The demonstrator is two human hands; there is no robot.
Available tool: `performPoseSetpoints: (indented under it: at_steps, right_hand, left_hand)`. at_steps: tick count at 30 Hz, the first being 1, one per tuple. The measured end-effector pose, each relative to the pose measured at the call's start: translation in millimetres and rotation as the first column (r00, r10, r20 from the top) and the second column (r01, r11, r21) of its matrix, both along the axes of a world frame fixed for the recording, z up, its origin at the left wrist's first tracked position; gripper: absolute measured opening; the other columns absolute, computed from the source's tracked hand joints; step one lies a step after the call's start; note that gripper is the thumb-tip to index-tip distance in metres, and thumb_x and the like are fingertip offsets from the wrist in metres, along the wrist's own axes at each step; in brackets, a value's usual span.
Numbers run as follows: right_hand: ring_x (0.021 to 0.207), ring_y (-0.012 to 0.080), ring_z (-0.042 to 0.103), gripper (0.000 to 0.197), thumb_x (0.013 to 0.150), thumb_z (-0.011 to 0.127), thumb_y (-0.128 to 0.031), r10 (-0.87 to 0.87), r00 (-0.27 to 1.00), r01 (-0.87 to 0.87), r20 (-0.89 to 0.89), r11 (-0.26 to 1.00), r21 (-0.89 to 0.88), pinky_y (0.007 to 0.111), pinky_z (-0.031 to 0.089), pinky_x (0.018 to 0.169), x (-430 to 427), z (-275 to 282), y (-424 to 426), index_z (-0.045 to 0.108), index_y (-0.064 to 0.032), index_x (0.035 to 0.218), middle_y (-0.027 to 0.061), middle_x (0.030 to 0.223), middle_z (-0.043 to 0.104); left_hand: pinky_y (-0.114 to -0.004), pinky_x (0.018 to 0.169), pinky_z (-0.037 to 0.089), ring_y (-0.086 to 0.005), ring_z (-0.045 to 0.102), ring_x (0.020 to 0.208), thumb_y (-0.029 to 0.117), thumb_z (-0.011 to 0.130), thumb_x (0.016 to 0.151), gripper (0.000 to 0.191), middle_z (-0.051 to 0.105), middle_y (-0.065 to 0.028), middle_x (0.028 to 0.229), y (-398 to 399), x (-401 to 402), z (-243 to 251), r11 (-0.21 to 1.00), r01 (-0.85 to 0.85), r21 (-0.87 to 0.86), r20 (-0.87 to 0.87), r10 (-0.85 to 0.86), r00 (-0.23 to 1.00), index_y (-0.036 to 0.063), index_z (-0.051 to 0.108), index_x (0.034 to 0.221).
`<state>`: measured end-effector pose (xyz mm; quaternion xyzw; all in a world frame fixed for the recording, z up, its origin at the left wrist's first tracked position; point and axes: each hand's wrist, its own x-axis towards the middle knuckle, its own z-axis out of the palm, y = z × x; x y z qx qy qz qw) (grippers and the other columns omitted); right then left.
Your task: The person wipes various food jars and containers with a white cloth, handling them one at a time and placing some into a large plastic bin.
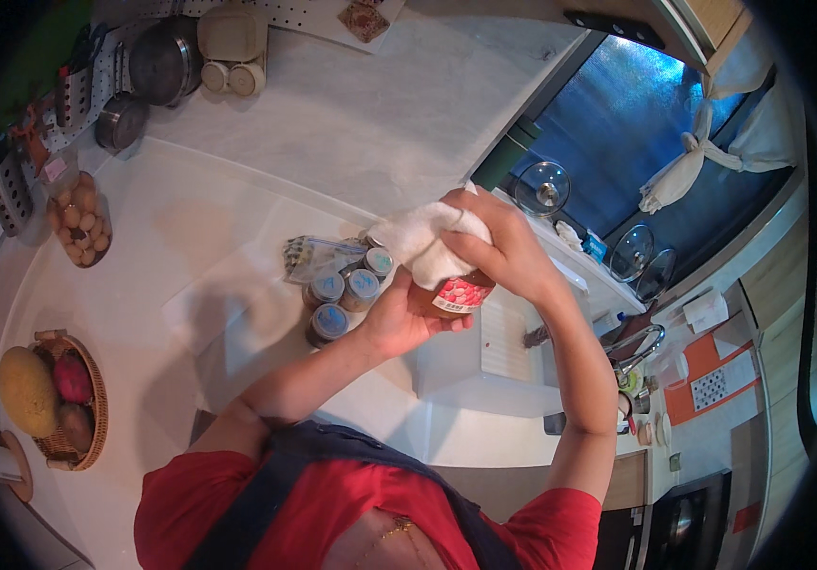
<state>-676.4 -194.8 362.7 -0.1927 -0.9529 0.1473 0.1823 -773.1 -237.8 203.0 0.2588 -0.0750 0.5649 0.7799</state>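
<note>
My left hand (400, 320) grips a jar (459, 296) of brown contents with a red, printed label, raised above the counter. Over the jar's top lies a white cloth (426, 239), bunched in my right hand (504, 246). The cloth hides the lid, if there is one. Just left of my hands, several small jars with pale, hand-marked lids (328, 322) stand close together on the counter. A clear zip bag (326, 258) with dark contents lies behind them.
A translucent plastic bin (487, 385) stands right of centre, below my right forearm. Further right is a sink faucet (643, 342). On the left are a wicker basket (98, 420) of fruit and a container of eggs (80, 224). Glass lids (542, 189) lean by the window.
</note>
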Motion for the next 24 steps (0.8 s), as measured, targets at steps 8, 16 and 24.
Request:
performPoseSetpoints:
  at_steps: [8, 16, 24]
  right_hand:
    - [0.081, 0.0237, 0.056, 0.029, 0.082, 0.051, -0.025, -0.322, 0.945, 0.326, 0.061, 0.944, -0.057, 0.033, 0.044, 0.073, -15, -11, 3, 0.056, 0.0001, 0.096, 0.0159, 0.088, 0.057]
    - [0.088, 0.0197, 0.056, 0.031, 0.081, 0.054, -0.023, -0.415, 0.892, 0.45, 0.178, 0.782, -0.432, 0.031, 0.045, 0.077, -13, -28, 31, 0.058, -0.0027, 0.104, 0.0128, 0.096, 0.061]
    - [0.098, 0.0183, 0.059, 0.043, 0.084, 0.058, -0.026, -0.37, 0.929, 0.179, -0.008, 0.469, -0.865, 0.029, 0.046, 0.086, 2, -24, 27, 0.054, 0.0009, 0.117, 0.0144, 0.109, 0.06]
  left_hand:
    - [-0.037, 0.082, 0.047, -0.0191, 0.05, 0.103, 0.037, 0.064, 0.082, 0.07, 0.042, -0.0102, 0.121, 5, 12, -9, 0.818, -0.556, 0.143, -0.11, 0.572, 0.813, 0.0125, 0.021, 0.132]
    - [-0.033, 0.098, 0.035, -0.0187, 0.04, 0.114, 0.028, 0.07, 0.077, 0.079, 0.036, -0.0107, 0.123, 7, 19, -30, 0.526, -0.773, 0.356, -0.248, 0.85, 0.464, 0.0044, 0.019, 0.132]
    - [-0.032, 0.071, 0.047, -0.0227, 0.056, 0.088, 0.05, 0.062, 0.079, 0.075, 0.052, -0.0114, 0.108, 6, 5, -28, 0.895, -0.336, 0.293, -0.137, 0.386, 0.912, 0.0053, 0.03, 0.13]
